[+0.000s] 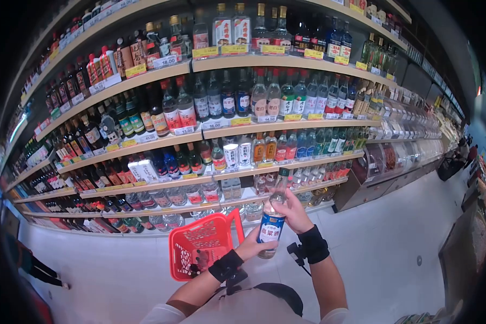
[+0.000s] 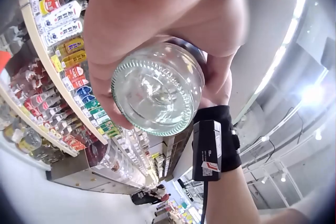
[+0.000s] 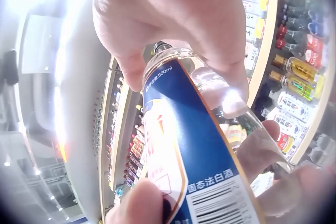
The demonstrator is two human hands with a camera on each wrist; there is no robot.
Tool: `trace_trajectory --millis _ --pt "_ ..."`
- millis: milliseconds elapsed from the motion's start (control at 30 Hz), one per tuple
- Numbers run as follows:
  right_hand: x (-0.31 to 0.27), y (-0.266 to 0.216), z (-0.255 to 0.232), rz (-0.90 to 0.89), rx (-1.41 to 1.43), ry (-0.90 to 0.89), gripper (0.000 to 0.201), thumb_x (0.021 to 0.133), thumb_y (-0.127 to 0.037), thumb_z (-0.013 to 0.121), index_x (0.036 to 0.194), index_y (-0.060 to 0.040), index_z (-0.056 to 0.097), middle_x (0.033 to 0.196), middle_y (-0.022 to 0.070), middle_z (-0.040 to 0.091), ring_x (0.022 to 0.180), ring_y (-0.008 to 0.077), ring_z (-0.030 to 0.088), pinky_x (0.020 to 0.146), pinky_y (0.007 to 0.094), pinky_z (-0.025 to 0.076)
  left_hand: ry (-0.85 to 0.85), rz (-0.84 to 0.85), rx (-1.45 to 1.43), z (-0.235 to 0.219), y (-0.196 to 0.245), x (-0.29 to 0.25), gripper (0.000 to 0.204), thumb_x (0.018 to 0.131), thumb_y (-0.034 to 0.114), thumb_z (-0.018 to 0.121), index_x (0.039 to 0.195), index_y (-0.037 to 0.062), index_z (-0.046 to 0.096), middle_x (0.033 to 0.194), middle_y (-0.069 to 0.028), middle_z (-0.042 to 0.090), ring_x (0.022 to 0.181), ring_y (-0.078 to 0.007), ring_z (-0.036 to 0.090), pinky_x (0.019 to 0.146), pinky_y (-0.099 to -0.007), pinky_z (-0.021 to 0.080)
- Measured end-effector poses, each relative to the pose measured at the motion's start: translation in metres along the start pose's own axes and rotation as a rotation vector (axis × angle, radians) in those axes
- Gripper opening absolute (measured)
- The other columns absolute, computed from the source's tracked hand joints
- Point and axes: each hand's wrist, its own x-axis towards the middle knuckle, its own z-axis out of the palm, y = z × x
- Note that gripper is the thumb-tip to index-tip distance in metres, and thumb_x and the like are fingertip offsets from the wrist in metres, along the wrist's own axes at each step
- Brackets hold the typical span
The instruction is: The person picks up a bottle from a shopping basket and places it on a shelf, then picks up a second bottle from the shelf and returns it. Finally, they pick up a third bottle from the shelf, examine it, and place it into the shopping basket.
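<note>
Bottle [image 1: 270, 229] (blue-labelled): left hand [image 1: 251, 247] grips low, right hand [image 1: 295, 212] higher up

One glass liquor bottle [image 1: 270, 228], two hands [image 1: 251, 247] [image 1: 294, 211], one red shopping basket [image 1: 179, 258]
Two black wristbands [image 1: 225, 265], one barcode [image 3: 220, 205], two amber bottles [image 1: 257, 150] side by side, two red-and-white cartons [image 1: 223, 32]; the other shelved bottles [image 1: 259, 97] crowd too closely for a sure count

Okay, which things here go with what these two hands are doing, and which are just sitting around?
Part of the job:
Blue-labelled bottle, gripped low by the left hand, higher by the right hand
Red basket, probably, being close by

Just around:
Shelved bottles
Price tags
Clear bins
</note>
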Motion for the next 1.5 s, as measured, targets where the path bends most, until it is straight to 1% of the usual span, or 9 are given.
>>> trace_trajectory --millis 33,233,467,700,800,1000,1267,1433,1500 --pt "-0.002 0.001 -0.011 -0.035 -0.026 0.031 0.045 0.091 -0.011 0.065 0.13 -0.0013 0.045 0.115 0.0087 0.058 0.102 0.015 0.061 0.09 0.0289 0.049 0.03 0.04 0.035 0.014 0.0 0.004 0.055 0.084 0.015 0.076 0.129 0.0055 0.047 0.113 -0.0079 0.064 0.102 -0.0191 0.065 0.093 -0.035 0.051" --pt "-0.027 -0.018 -0.07 0.019 0.033 0.049 0.042 0.091 -0.006 0.062 0.129 -0.0013 0.044 0.114 0.01 0.06 0.103 0.0175 0.062 0.09 0.0315 0.05 0.019 0.037 0.066 0.065 -0.018 0.044 0.069 0.08 0.019 0.08 0.136 0.0059 0.043 0.119 -0.0058 0.06 0.107 -0.0158 0.059 0.093 -0.0323 0.049" --pt "-0.028 -0.027 -0.112 0.036 0.117 0.063 0.04 0.093 -0.007 0.06 0.13 -0.0031 0.043 0.11 0.0097 0.06 0.103 0.0167 0.061 0.09 0.0315 0.05 0.049 0.005 0.121 0.096 -0.007 0.074 0.065 0.081 0.018 0.079 0.134 0.0062 0.044 0.115 -0.0056 0.06 0.103 -0.0152 0.059 0.09 -0.0317 0.049" --pt "0.007 -0.019 -0.138 0.059 0.067 0.127 0.039 0.094 -0.01 0.06 0.128 -0.0032 0.044 0.106 0.0082 0.06 0.099 0.0148 0.059 0.087 0.0294 0.049 0.039 0.04 0.117 0.077 -0.021 0.127 0.061 0.08 0.018 0.079 0.131 0.006 0.046 0.11 -0.005 0.061 0.097 -0.0141 0.06 0.087 -0.0309 0.05" --pt "0.04 -0.016 -0.16 0.064 -0.079 0.116 0.04 0.093 -0.01 0.061 0.128 -0.0033 0.044 0.108 0.0074 0.059 0.102 0.0137 0.058 0.088 0.0297 0.048 0.021 0.011 0.049 0.066 -0.024 0.158 0.068 0.081 0.02 0.079 0.135 0.0054 0.041 0.115 -0.0064 0.059 0.102 -0.0147 0.059 0.091 -0.0311 0.049" --pt "0.137 -0.019 -0.168 0.023 -0.09 -0.088 0.052 0.087 -0.003 0.067 0.133 -0.0029 0.042 0.115 0.0061 0.058 0.106 0.013 0.057 0.094 0.0296 0.047 0.185 0.269 0.104 0.014 -0.01 0.217 0.077 0.086 0.023 0.074 0.143 0.0022 0.027 0.127 -0.0093 0.051 0.119 -0.0168 0.051 0.1 -0.0342 0.043" --pt "0.245 -0.011 -0.169 0.108 -0.109 -0.145 0.057 0.086 -0.005 0.072 0.133 -0.0023 0.041 0.113 0.0056 0.059 0.104 0.0132 0.059 0.092 0.0289 0.049 0.333 0.321 0.002 -0.046 0.023 0.275 0.064 0.087 0.02 0.072 0.136 0.0002 0.036 0.121 -0.0081 0.055 0.111 -0.0154 0.054 0.097 -0.032 0.044" --pt "0.301 -0.024 -0.176 0.006 -0.316 -0.308 0.056 0.085 -0.012 0.075 0.128 0.0027 0.042 0.113 0.0072 0.058 0.104 0.0124 0.056 0.089 0.0278 0.049 0.466 0.399 0.018 -0.066 0.059 0.302 0.06 0.085 0.017 0.074 0.132 0.0009 0.041 0.12 -0.0085 0.056 0.109 -0.0139 0.055 0.094 -0.0304 0.045" --pt "0.309 -0.026 -0.182 -0.044 -0.353 -0.385 0.058 0.084 -0.014 0.077 0.128 0.0026 0.043 0.112 0.0077 0.059 0.104 0.0123 0.056 0.088 0.0281 0.049 0.499 0.44 0.053 -0.066 0.065 0.307 0.065 0.084 0.013 0.074 0.138 0.0012 0.038 0.123 -0.0069 0.053 0.111 -0.0136 0.054 0.096 -0.0306 0.045"
